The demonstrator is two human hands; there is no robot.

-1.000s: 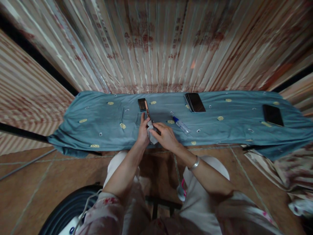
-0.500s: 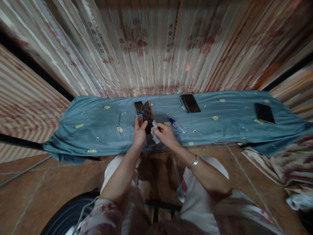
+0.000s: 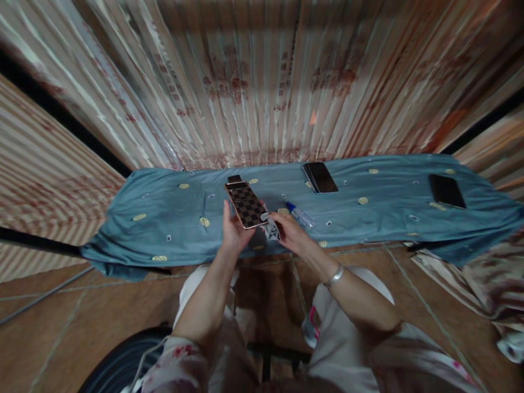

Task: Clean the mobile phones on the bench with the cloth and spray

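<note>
My left hand holds a phone with a checkered back and a gold rim, tilted flat and facing up above the near edge of the blue cloth. My right hand pinches a small white wipe against the phone's lower right corner. A silver bracelet sits on my right wrist. A small clear spray bottle with a blue cap lies on the cloth just right of my right hand.
A small dark phone lies behind the held one. A stack of dark phones rests mid-right, and another dark phone far right. Striped curtains hang behind. Tiled floor and my knees are below.
The phone has turned from edge-on and upright to lying flat with its checkered back facing up. My right hand with the wipe has shifted to its lower right corner.
</note>
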